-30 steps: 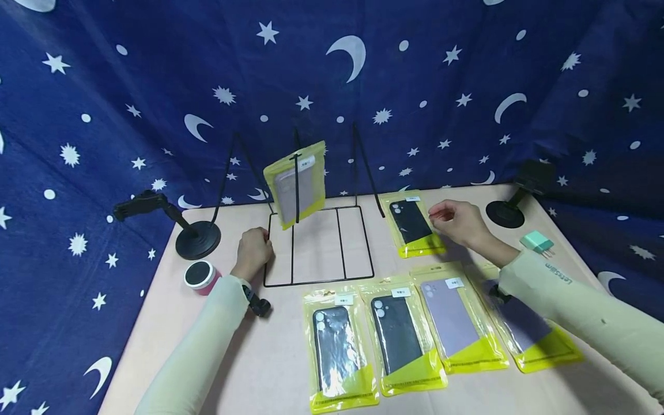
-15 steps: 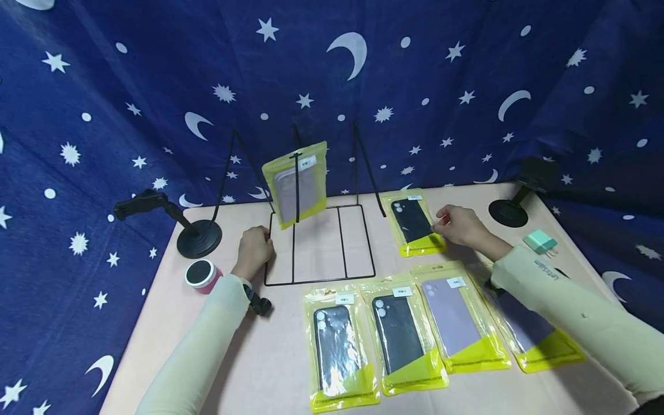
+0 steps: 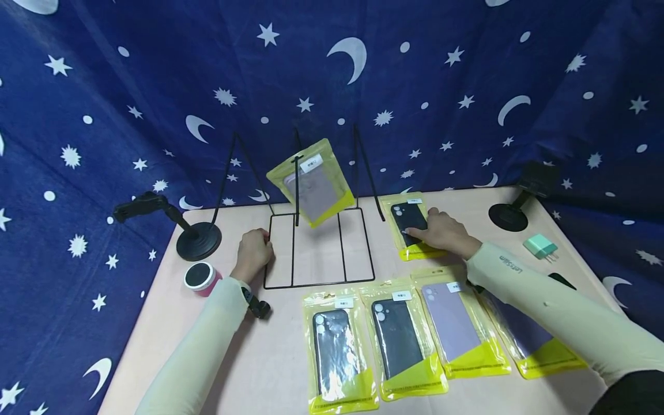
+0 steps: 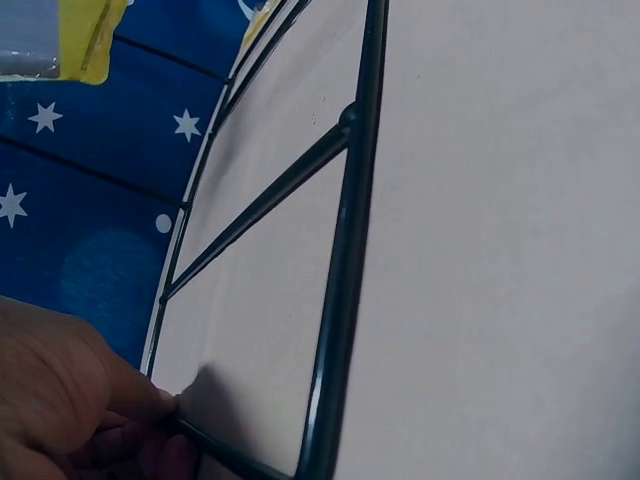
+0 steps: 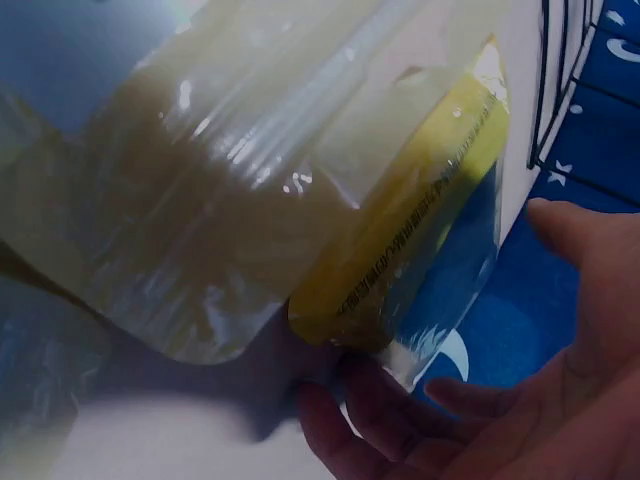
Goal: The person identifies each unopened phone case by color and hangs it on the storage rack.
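My left hand [image 3: 253, 253] pinches the left base wire of a black wire display rack [image 3: 293, 253]; the left wrist view shows thumb and fingers around the wire [image 4: 235, 455]. From the rack's hook hangs a yellow-clear pouch with a light purple phone case [image 3: 317, 196], tilted. On the table right of the rack lies a pouch with a black phone case [image 3: 406, 219]. My right hand [image 3: 447, 231] is at its right side, thumb extended across the case. In the right wrist view the fingers of the hand [image 5: 500, 410] are along the pouch's edge [image 5: 400, 230], thumb apart.
Several more pouched phone cases lie in front: two black [image 3: 337, 346] and two purple [image 3: 451, 323], the last partly under my right sleeve. Black stands [image 3: 198, 241] are at both sides. A pink jar [image 3: 201, 278] sits left, a mint charger plug [image 3: 540, 246] right.
My right hand has moved left onto the black-case pouch, with its thumb now over the case. The hanging pouch has swung, its lower end going right. The left hand has stayed on the wire.
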`<state>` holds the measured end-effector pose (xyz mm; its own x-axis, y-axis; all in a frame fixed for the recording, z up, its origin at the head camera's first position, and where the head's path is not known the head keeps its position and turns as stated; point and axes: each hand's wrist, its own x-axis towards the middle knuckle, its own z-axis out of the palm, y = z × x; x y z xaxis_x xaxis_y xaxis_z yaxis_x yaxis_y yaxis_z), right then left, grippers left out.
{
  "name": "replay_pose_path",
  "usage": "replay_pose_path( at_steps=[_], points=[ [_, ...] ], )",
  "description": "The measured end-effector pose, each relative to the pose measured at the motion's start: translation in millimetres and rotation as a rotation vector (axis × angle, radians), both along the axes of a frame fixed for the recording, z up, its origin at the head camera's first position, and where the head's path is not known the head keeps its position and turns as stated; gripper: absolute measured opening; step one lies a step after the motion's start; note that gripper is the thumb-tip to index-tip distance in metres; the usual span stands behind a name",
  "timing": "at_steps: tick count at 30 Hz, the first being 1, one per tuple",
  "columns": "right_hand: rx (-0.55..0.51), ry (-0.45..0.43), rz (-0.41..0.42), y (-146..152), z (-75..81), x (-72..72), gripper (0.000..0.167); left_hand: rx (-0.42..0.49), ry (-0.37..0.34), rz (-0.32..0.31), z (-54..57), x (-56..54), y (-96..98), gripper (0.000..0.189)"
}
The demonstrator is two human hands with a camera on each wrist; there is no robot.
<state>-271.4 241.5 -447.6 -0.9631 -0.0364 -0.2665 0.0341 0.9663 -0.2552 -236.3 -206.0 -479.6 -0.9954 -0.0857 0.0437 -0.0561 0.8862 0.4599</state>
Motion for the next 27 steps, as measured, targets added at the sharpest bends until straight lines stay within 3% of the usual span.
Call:
replay_pose_path(
  at_steps=[6, 19, 24, 27],
  points=[
    [0.052, 0.002, -0.008, -8, -3.1, -3.1, 0.112, -0.003, -0.003, 0.003, 0.9, -0.4, -0.6, 0.028],
    [0.002, -0.028, -0.056, -10, -5.1, -8.5, 0.107, -0.002, 0.000, -0.007, -4.3, 0.5, -0.1, 0.026],
    [-0.033, -0.078, -0.114, -9, -4.3, -12.0, 0.110, 0.002, -0.019, 0.005, -3.2, 1.0, 0.9, 0.027],
    [-0.074, -0.105, -0.161, -8, -4.2, -13.1, 0.102, -0.005, -0.020, 0.008, -2.4, 0.7, 0.7, 0.026]
  ],
)
